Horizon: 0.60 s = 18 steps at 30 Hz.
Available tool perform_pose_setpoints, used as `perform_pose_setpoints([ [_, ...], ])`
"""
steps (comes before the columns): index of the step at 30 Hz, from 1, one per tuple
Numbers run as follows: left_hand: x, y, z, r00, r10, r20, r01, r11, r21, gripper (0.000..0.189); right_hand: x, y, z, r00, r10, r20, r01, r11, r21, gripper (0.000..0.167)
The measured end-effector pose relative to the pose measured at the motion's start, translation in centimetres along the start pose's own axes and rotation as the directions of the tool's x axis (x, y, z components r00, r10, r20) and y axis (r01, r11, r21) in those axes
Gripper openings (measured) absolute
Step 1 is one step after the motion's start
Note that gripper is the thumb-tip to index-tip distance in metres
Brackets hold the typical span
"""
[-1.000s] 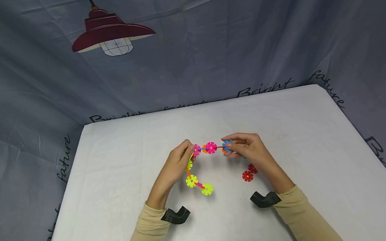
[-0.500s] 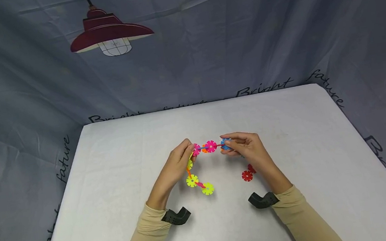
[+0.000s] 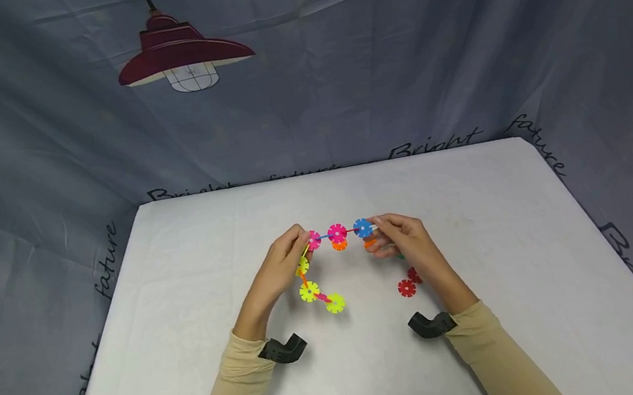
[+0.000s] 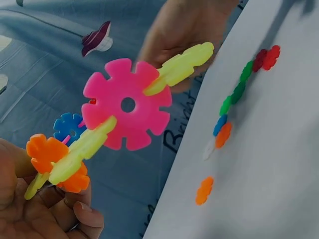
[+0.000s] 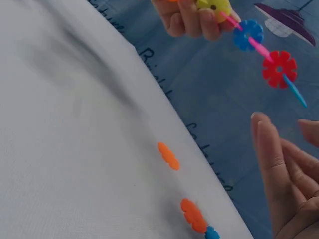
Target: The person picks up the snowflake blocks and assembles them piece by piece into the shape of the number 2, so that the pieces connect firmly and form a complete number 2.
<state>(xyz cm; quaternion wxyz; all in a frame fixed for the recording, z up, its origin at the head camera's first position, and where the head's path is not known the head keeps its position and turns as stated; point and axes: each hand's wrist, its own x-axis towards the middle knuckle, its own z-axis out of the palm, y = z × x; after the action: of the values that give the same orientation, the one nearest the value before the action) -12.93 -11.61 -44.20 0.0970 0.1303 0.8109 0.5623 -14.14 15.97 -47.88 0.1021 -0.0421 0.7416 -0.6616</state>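
Note:
A chain of interlocked plastic snowflake discs hangs above the table. My left hand (image 3: 279, 261) pinches it near one bend, by a yellow and an orange disc (image 4: 75, 179). A pink disc (image 4: 127, 104) and several yellow discs (image 3: 309, 292) curve down toward me. Across the top run a pink disc (image 3: 337, 233) and a blue disc (image 3: 363, 228). My right hand (image 3: 407, 236) is beside the chain's right end. In the right wrist view its fingers (image 5: 269, 159) stand apart from the thumb, with a gap below the light blue end disc (image 5: 295, 91).
Loose discs lie in a line on the white table (image 3: 189, 318): an orange disc (image 5: 168, 156), another orange disc (image 5: 193, 215), then blue, green and red discs (image 3: 407, 288), partly hidden under my right hand. A grey printed curtain (image 3: 304, 93) stands behind the table.
My left hand has moved slightly left and away from me, and the chain with it. My right fingers have come off the blue disc, which now shows whole.

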Motion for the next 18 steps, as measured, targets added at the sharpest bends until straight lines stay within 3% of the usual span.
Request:
perform_pose_setpoints([
  [5, 0.0, -0.2, -0.7, 1.000, -0.017, -0.022, 0.017, 1.000, -0.012, 0.033, 1.1, 0.7, 1.2, 0.996, 0.086, 0.028, -0.084, 0.993, -0.086, 0.041],
  [11, 0.0, -0.3, -0.9, 1.000, -0.014, -0.011, 0.014, 1.000, -0.023, 0.034, 2.7, 1.1, 3.7, 0.998, 0.045, 0.048, -0.032, 0.969, -0.247, 0.029],
  [14, 0.0, -0.2, -0.9, 1.000, -0.008, -0.003, 0.008, 0.999, -0.033, 0.035, 3.5, 1.5, 4.7, 0.999, 0.036, 0.018, -0.029, 0.950, -0.310, 0.030],
  [18, 0.0, -0.1, -0.8, 1.000, -0.004, 0.003, 0.004, 0.999, -0.042, 0.035, 4.1, 1.6, 5.5, 0.996, 0.067, -0.050, -0.081, 0.926, -0.369, 0.039],
])
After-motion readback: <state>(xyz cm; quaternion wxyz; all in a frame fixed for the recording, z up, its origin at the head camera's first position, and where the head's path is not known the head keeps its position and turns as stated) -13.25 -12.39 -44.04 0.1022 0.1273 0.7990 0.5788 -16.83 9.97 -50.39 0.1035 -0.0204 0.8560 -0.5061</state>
